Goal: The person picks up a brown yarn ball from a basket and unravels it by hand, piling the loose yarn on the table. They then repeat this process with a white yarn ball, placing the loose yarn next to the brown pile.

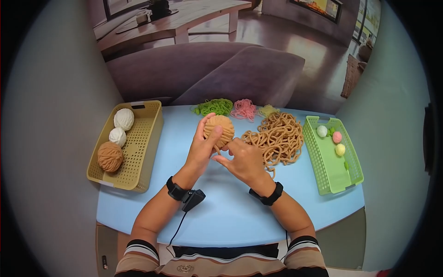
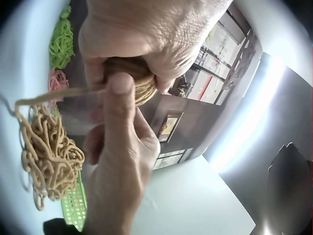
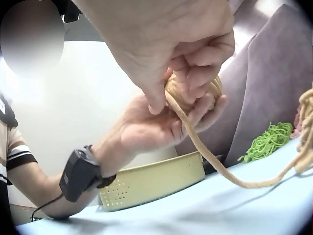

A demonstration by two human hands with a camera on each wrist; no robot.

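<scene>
"While the left hand (image 1: 199, 148) curled round the tan yarn ball (image 1: 223, 123), how was the right hand (image 1: 247, 160)?"

"Partly closed; it held the strand (image 3: 206, 152) at the ball, above the blue surface (image 1: 230, 219)."

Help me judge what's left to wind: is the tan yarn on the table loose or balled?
Loose: the tan yarn lies in tangled loops, one strand reaching the ball in the left hand.

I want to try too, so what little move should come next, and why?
Probably the right hand should wrap the strand round the ball: the left hand holds the ball, and the strand runs down to the loose tan pile.
</scene>
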